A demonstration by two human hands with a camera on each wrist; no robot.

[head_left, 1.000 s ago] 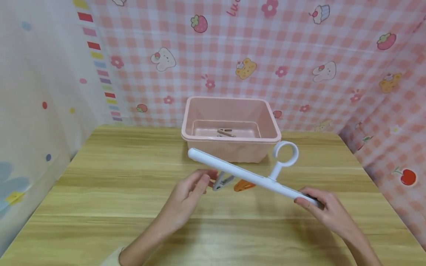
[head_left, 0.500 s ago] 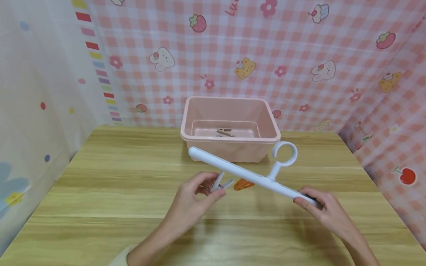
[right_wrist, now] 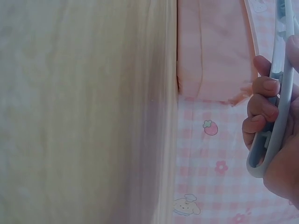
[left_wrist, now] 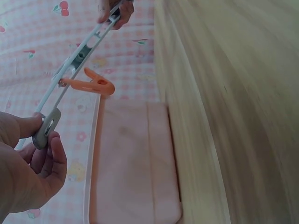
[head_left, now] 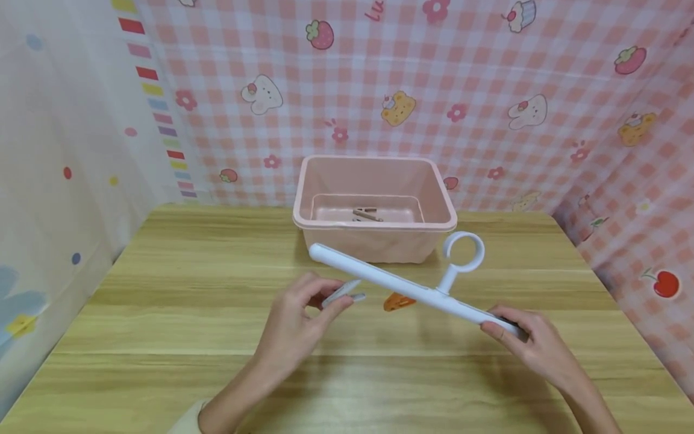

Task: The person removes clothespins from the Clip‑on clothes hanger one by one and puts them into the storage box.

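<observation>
My right hand (head_left: 534, 340) grips one end of a white plastic hanger (head_left: 379, 277), held tilted above the table with its ring-shaped hook upward. In the right wrist view the fingers (right_wrist: 264, 112) curl round the hanger's rounded end. An orange clothespin (head_left: 397, 301) hangs from the underside of the bar near its middle. With thumb and fingers my left hand (head_left: 287, 325) pinches a grey clothespin (head_left: 343, 292) just below the bar's far left part. That clothespin (left_wrist: 46, 128) overlaps the bar in the left wrist view.
A pink plastic bin (head_left: 374, 244) stands at the back of the wooden table (head_left: 190, 301), behind the hanger. Brownish clothespins (head_left: 367, 214) lie on its floor. Patterned cloth (head_left: 347, 78) hangs behind and at both sides.
My left hand has closed its thumb and fingers on the grey clothespin and moved it left, toward the bar's end. The right hand and hanger have stayed nearly in place.
</observation>
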